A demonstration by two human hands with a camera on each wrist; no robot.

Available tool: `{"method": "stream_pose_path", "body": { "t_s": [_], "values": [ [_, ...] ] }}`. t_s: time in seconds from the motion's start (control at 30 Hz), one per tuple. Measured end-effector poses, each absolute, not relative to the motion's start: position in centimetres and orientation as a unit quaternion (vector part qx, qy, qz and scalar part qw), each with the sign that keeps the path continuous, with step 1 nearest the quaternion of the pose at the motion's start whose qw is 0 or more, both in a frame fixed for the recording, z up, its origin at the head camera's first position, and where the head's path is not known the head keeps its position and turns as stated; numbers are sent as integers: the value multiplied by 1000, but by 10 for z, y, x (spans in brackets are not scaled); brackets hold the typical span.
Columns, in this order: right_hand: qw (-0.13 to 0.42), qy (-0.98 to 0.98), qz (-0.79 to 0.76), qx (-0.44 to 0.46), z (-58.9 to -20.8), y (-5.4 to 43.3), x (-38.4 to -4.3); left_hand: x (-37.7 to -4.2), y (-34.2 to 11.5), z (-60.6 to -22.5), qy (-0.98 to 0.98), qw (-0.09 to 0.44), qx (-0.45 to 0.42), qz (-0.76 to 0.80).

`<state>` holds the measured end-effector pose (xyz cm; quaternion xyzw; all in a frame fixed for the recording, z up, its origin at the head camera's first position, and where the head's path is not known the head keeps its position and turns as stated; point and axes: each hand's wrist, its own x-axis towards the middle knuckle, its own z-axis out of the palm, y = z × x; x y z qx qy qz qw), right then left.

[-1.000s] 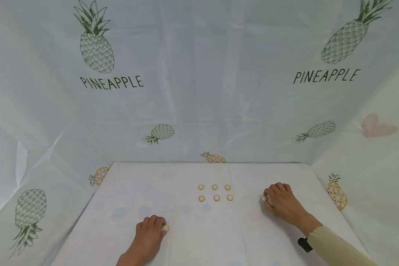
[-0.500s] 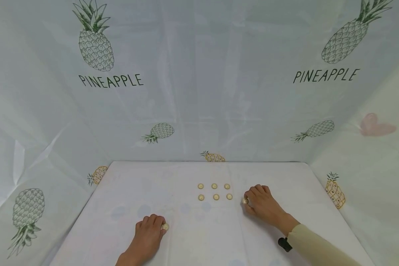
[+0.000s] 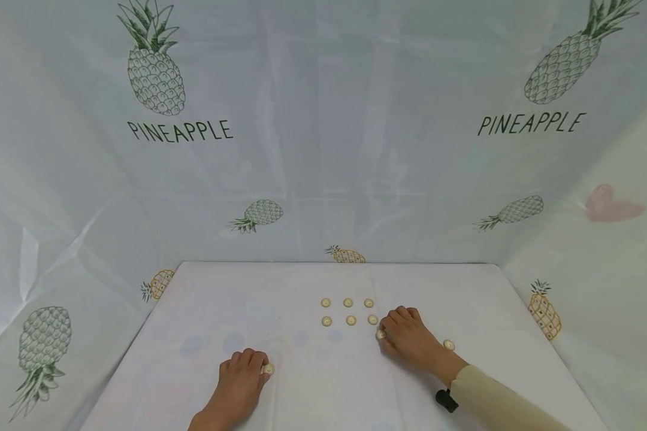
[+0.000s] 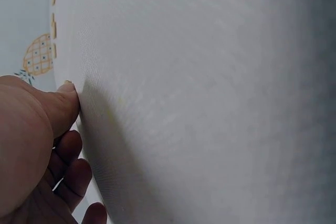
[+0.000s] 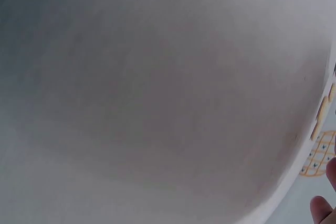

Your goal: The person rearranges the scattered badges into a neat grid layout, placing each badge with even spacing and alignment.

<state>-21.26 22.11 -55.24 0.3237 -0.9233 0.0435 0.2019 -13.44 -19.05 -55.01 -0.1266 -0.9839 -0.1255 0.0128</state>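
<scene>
My left hand [image 3: 241, 383] rests low on the white table and pinches a small round pale-yellow disc [image 3: 268, 369] between thumb and fingers. My right hand [image 3: 410, 338] pinches a similar disc [image 3: 381, 334] at the table's middle right. Just up and left of it lies the nearest disc [image 3: 372, 319] of two short rows on the cloth. Another disc [image 3: 449, 345] sits alone beside the right forearm. In the left wrist view the thumb [image 4: 63, 103] meets the fingers at the cloth, but the disc cannot be made out. Only fingertips [image 5: 321, 208] of the right hand show in its wrist view.
The back row holds several discs, its left one [image 3: 326, 303] above the front row's left disc [image 3: 326, 321]. A white cloth [image 3: 323, 395] covers the table. Pineapple-printed sheeting [image 3: 323, 149] rises at the back and both sides.
My right hand has moved left with its disc, from the right side to near the front row. The lone disc on the right has come into view. My left hand has stayed put.
</scene>
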Motion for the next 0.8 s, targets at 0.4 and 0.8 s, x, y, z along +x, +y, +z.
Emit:
{"method": "stream_pose_path", "body": {
  "t_s": [0.4, 0.8],
  "values": [
    [157, -932, 55, 322, -553, 212, -208, -135, -190, -552, -985, 7, -122, -119],
    [182, -927, 50, 325, -557, 215, -212, -134, -191, -552, -985, 13, -124, -121]
  ]
}}
